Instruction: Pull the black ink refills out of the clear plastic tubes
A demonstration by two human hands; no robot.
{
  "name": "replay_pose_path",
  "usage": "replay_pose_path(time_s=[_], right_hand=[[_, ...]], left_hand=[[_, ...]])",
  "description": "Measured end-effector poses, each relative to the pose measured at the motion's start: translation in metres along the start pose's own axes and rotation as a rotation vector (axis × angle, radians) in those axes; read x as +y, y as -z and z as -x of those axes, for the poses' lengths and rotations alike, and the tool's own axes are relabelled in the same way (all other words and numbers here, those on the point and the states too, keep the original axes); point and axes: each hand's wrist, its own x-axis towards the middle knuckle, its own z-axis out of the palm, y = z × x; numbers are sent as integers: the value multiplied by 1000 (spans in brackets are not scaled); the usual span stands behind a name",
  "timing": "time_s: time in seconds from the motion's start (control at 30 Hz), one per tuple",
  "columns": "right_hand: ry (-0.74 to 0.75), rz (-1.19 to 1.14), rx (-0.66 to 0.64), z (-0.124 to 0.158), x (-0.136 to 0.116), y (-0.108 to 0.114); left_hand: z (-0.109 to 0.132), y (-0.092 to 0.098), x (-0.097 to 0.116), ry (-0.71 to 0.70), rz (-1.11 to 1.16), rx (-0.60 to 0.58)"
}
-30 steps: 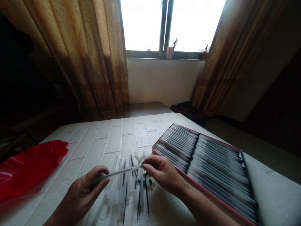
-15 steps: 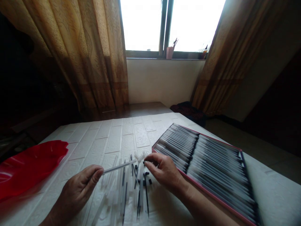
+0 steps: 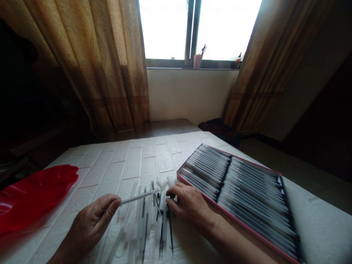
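Note:
My left hand [image 3: 92, 223] is closed on a clear plastic pen barrel [image 3: 140, 196] that points to the right, above a loose pile of clear barrels and thin black refills [image 3: 154, 223] on the white brick-patterned table cover [image 3: 154, 154]. My right hand [image 3: 189, 205] rests at the right edge of the pile with its fingers curled down onto the small parts there; whether they hold anything is hidden. Right beside that hand lies a flat pink-rimmed box [image 3: 277, 174] packed with rows of pens.
A red plastic tray [image 3: 33, 194] sits at the table's left edge. Brown curtains [image 3: 90, 62] flank a bright window [image 3: 198, 29] with a small cup [image 3: 197, 60] on its sill. Dark floor lies beyond the table on the right.
My right hand let go of the barrel's tip and dropped onto the pile of parts. The left hand drew the barrel slightly leftward and keeps holding it.

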Motion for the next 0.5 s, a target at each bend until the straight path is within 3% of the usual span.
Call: replay_pose_path(time_s=[0.27,0.5], right_hand=[[93,-222,62,0,-1,1],[76,-455,116,-1,1,-2]], left_hand=[[-1,0,1,-23,7,-14],[3,-1,-3,-10,18,-24]])
